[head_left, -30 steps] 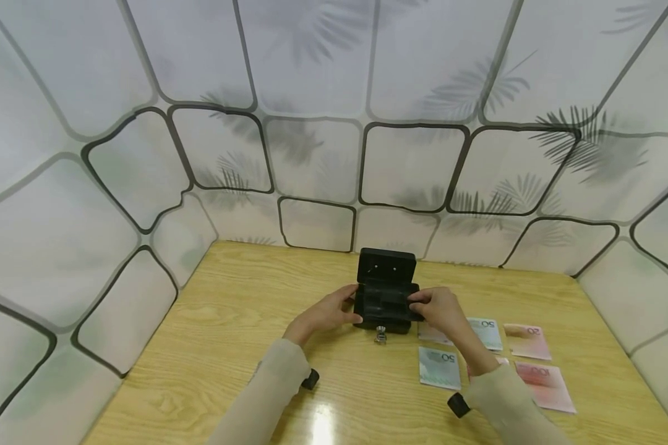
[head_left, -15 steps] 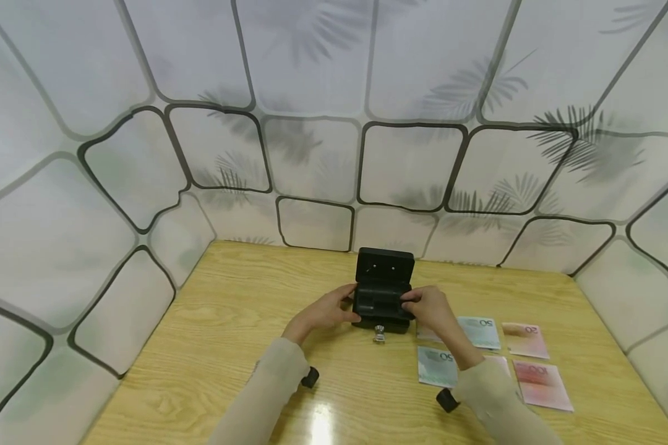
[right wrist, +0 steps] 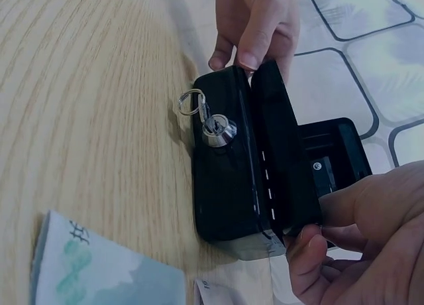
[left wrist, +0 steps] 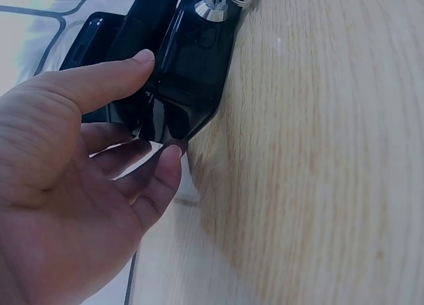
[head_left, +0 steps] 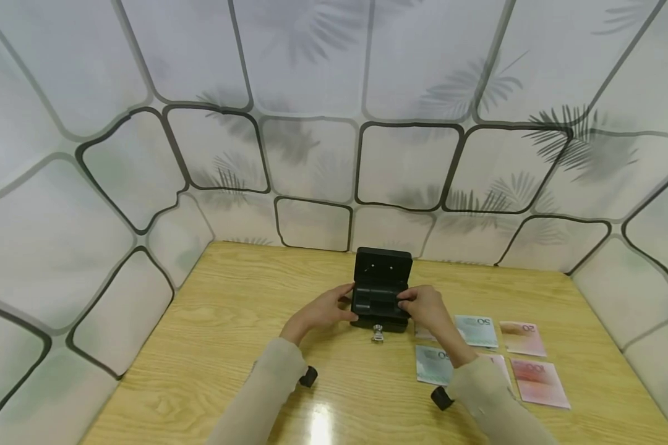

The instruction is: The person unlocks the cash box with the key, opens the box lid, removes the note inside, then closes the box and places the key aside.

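A black cash box (head_left: 392,324) stands on the table with its lid (head_left: 383,266) raised at the back. A key with a ring sits in the silver lock (right wrist: 219,130) on its front. My left hand (head_left: 324,310) grips the box's left end, thumb on the upper front edge and fingers round the corner in the left wrist view. My right hand (head_left: 427,308) pinches the right end of a black coin tray (right wrist: 281,146). The tray lies at the mouth of the box, with a narrow gap along the front in the right wrist view. The box's inside beneath is hidden.
Several banknotes lie on the wooden table right of the box, among them a green 50 note (head_left: 477,332), a pink 20 note (head_left: 522,339) and a red 100 note (head_left: 540,383). My right forearm partly covers some. A patterned backdrop (head_left: 312,154) rises behind the table.
My right hand has moved slightly left and lowered the coin tray from a tilt over the box's right edge into the box opening. My left hand stays at the box's left end.
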Demonstrator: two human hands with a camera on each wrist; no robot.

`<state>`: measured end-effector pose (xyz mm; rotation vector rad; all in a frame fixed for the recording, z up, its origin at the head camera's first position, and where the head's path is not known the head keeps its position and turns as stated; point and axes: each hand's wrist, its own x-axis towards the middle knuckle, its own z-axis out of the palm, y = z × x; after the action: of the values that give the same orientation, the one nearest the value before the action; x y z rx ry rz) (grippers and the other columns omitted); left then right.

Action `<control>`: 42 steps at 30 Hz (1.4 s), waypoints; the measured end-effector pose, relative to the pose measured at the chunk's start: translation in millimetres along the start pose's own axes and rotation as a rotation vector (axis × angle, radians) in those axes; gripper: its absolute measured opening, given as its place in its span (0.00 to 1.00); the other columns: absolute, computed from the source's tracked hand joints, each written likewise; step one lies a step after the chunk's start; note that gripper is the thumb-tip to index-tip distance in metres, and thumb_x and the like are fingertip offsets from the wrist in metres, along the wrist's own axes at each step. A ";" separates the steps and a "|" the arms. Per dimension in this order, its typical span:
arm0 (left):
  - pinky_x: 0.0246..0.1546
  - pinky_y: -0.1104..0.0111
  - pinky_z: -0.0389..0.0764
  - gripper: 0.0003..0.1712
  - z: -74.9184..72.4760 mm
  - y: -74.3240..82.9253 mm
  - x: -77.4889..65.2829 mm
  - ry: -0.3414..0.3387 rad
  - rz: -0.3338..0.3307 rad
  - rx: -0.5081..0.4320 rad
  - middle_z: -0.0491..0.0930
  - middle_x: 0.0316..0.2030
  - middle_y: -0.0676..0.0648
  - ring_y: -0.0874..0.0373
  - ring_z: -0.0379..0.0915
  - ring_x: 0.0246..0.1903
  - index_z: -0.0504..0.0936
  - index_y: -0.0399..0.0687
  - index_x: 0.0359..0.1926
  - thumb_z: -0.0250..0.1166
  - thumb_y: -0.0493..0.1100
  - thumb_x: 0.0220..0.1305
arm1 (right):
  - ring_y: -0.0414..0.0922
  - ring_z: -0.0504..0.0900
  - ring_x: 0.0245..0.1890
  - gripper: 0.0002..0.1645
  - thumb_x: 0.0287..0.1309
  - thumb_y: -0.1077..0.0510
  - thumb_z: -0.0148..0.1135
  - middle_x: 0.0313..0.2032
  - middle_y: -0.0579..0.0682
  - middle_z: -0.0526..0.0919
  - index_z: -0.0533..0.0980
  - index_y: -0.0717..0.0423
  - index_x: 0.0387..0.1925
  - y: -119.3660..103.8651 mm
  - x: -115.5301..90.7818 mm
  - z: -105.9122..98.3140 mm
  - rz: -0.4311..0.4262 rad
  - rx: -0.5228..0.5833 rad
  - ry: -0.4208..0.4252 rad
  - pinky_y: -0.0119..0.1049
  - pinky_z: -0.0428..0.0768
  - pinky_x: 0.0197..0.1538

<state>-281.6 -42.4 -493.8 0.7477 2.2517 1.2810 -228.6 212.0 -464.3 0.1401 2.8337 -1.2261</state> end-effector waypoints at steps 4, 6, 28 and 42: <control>0.71 0.49 0.65 0.48 -0.3 -0.1 -0.2 -0.001 -0.013 -0.006 0.66 0.73 0.38 0.42 0.67 0.69 0.54 0.40 0.81 0.71 0.40 0.69 | 0.40 0.77 0.21 0.09 0.65 0.67 0.66 0.42 0.63 0.88 0.87 0.66 0.45 -0.3 -0.8 1.1 -0.009 -0.004 0.005 0.34 0.76 0.25; 0.71 0.49 0.66 0.48 -0.4 0.1 -0.5 -0.001 -0.022 -0.009 0.66 0.73 0.38 0.42 0.67 0.69 0.54 0.41 0.81 0.71 0.40 0.69 | 0.40 0.75 0.20 0.10 0.66 0.67 0.66 0.40 0.61 0.89 0.87 0.66 0.45 -0.8 -1.1 2.1 -0.011 -0.005 0.004 0.34 0.74 0.25; 0.68 0.50 0.70 0.46 1.3 0.7 -0.2 0.000 0.014 0.032 0.69 0.70 0.38 0.41 0.70 0.66 0.56 0.40 0.80 0.70 0.36 0.68 | 0.46 0.82 0.32 0.07 0.67 0.65 0.67 0.44 0.60 0.89 0.89 0.60 0.42 -1.4 2.4 8.2 -0.023 -0.119 0.015 0.39 0.77 0.32; 0.68 0.49 0.70 0.46 0.9 -0.1 2.0 -0.007 0.023 0.034 0.71 0.69 0.39 0.42 0.71 0.65 0.59 0.42 0.80 0.72 0.38 0.67 | 0.55 0.86 0.43 0.06 0.64 0.67 0.68 0.43 0.61 0.89 0.89 0.61 0.39 4.5 -1.6 12.1 -0.118 -0.141 0.052 0.50 0.84 0.44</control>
<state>-282.6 -40.6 -494.6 0.7913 2.2708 1.2519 -226.4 206.1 -475.7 -0.0023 3.0001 -1.0504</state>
